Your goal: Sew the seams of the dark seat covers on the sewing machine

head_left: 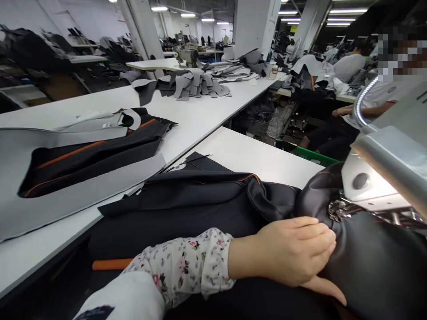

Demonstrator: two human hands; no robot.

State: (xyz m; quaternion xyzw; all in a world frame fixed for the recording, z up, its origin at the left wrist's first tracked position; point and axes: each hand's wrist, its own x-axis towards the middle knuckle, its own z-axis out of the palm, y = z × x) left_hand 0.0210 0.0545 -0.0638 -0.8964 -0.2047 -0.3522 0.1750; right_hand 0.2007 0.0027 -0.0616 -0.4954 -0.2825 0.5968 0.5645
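Note:
My left hand (296,253) lies palm down on a black leather-like seat cover (376,271). Its fingers rest flat and close together on the material, and the thumb is spread away towards me. Just beyond the fingertips is the metal presser foot (336,210) of a sewing machine (373,182), with the cover bunched around it. Leftward, the cover continues as black fabric (200,209) with orange stitching and an orange strip (111,264). My right hand is out of view.
On the white table (207,120) at the left lie grey panels (133,178) and another black cover with orange trim (96,155). Grey cut pieces (196,84) are piled farther back. A seated person (373,106) is at the right, behind the machine.

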